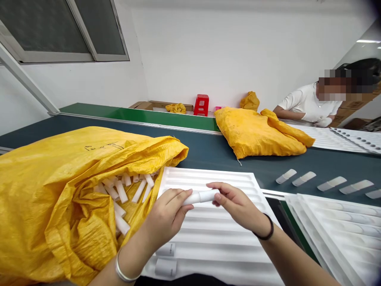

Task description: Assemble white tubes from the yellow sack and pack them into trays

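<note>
Both my hands hold one white tube level above a white grooved tray. My left hand pinches the tube's left end and my right hand grips its right end. To the left, a large yellow woven sack lies open, with several white tubes spilling from its mouth. Two white tubes lie in the near grooves of the tray, close to my left wrist.
Stacked white trays sit at the right. Several finished pieces lie on the dark belt. Another yellow sack lies farther off. A person in a white shirt works across the belt. A red stool stands behind.
</note>
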A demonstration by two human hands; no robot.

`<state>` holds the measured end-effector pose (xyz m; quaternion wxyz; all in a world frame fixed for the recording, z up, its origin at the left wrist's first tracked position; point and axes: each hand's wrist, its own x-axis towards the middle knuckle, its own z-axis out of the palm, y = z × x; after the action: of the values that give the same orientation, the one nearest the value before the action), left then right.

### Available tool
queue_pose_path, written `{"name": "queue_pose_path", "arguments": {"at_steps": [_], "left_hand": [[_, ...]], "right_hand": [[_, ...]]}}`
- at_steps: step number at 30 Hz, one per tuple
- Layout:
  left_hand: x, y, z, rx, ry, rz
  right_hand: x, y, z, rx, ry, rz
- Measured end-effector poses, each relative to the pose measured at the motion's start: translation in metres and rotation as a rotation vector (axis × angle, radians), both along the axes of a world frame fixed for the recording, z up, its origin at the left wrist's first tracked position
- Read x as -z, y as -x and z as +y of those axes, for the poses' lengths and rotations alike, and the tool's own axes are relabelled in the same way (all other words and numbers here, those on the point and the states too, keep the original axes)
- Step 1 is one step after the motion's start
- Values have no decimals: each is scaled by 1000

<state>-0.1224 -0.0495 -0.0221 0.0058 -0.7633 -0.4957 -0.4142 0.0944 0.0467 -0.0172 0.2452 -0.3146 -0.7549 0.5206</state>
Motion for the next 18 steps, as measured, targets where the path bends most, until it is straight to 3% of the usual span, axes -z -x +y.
{"name": "queue_pose_path", "arguments": {"at_steps": [3,7,11,14,16,18], "left_hand": [[1,0,-1,-39,101,-50],[-4,-3,-1,-2,195,-113],[-5,-11,0,50,201,-224],[2,-19,0,47,214,-271],[10,-20,1,36,301,-213],[18,-10,5,-14,402,-96]], "right_hand": [[2,0,1,-53,-426,-19],[0,2,2,-95,-729,-25],[-8,4,-6,-119,-869,5],[-6,9,-11,-140,-930,-16],[3,10,-4,-149,-982,-127],[14,5,17,-48,-935,-363]]}}
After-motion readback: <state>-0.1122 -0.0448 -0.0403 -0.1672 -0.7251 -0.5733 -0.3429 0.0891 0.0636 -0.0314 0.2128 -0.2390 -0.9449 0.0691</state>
